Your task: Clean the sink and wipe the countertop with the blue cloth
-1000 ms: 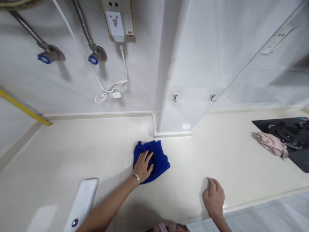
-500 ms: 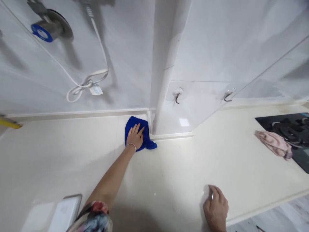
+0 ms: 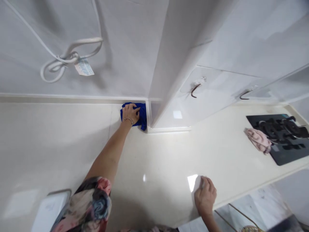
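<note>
A blue cloth [image 3: 143, 116] lies bunched on the pale countertop [image 3: 166, 161], in the corner where the back wall meets a projecting white column. My left hand [image 3: 130, 113], with a thin bracelet at the wrist, presses down on this cloth, its fingers spread and bent over it. Close to the counter's front edge, my right hand [image 3: 206, 195] leans on the surface with fingers loosely bent. I see nothing held in it, though the underside of that hand is hidden.
A black gas hob [image 3: 285, 154] stands at the right, a pink cloth [image 3: 258, 140] lying over its near corner. Two hooks [image 3: 195, 91] are fixed to the column [image 3: 169, 112]. A looped white cable [image 3: 72, 58] hangs on the wall. At lower left lies a white flat object [image 3: 50, 209].
My left hand has pushed the blue cloth farther into the corner, against the back wall. The view has shifted, so the cable looks nearer and more of the hob shows. My right hand remains on the counter.
</note>
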A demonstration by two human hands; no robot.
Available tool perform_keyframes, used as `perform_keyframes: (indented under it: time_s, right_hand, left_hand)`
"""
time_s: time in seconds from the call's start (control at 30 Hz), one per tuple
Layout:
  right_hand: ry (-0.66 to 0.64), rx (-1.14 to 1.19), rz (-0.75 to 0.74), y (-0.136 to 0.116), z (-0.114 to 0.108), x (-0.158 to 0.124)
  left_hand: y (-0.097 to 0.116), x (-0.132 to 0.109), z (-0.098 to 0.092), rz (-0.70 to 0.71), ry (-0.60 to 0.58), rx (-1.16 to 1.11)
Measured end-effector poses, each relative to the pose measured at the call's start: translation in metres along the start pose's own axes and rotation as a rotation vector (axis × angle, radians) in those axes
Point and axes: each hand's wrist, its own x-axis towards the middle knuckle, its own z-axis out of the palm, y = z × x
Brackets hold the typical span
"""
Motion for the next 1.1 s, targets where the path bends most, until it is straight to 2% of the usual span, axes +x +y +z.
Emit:
perform_keyframes:
  time_s: [0.1,0.2,0.33,0.5,0.6,0.7,0.9,1.0,1.1]
  right_hand:
    - [-0.011,0.02,-0.004,-0.002,-0.002,0.004]
    - [-0.024,0.04,0.011,-0.005,-0.005,0.007]
    - [-0.024,0.043,0.031,-0.01,-0.005,0.01]
    - [-0.039,0.043,0.055,-0.015,-0.004,0.011]
    - [-0.069,0.058,0.079,-0.018,-0.003,0.012]
    - [-0.096,0.075,0.092,-0.02,-0.003,0.013]
    - [-0.095,0.1,0.09,-0.021,-0.004,0.017]
    - [-0.107,0.118,0.078,-0.018,-0.003,0.018]
    - [-0.086,0.144,0.08,-0.016,0.0,0.018]
  left_hand:
    - [0.005,-0.019,-0.002,0.053,-0.004,-0.033]
    - [0.011,-0.05,-0.003,0.049,-0.046,-0.021]
    - [0.021,-0.103,-0.004,0.036,-0.112,0.024]
    - [0.043,-0.176,0.003,0.061,-0.117,0.1]
    - [0.069,-0.217,0.012,0.096,-0.132,0.146]
    - [0.11,-0.253,0.027,0.191,-0.167,0.153]
    - [0.203,-0.316,0.07,0.562,-0.24,0.022]
    - [0.227,-0.33,0.084,0.676,-0.243,-0.029]
    - [0.23,-0.328,0.089,0.679,-0.247,-0.05]
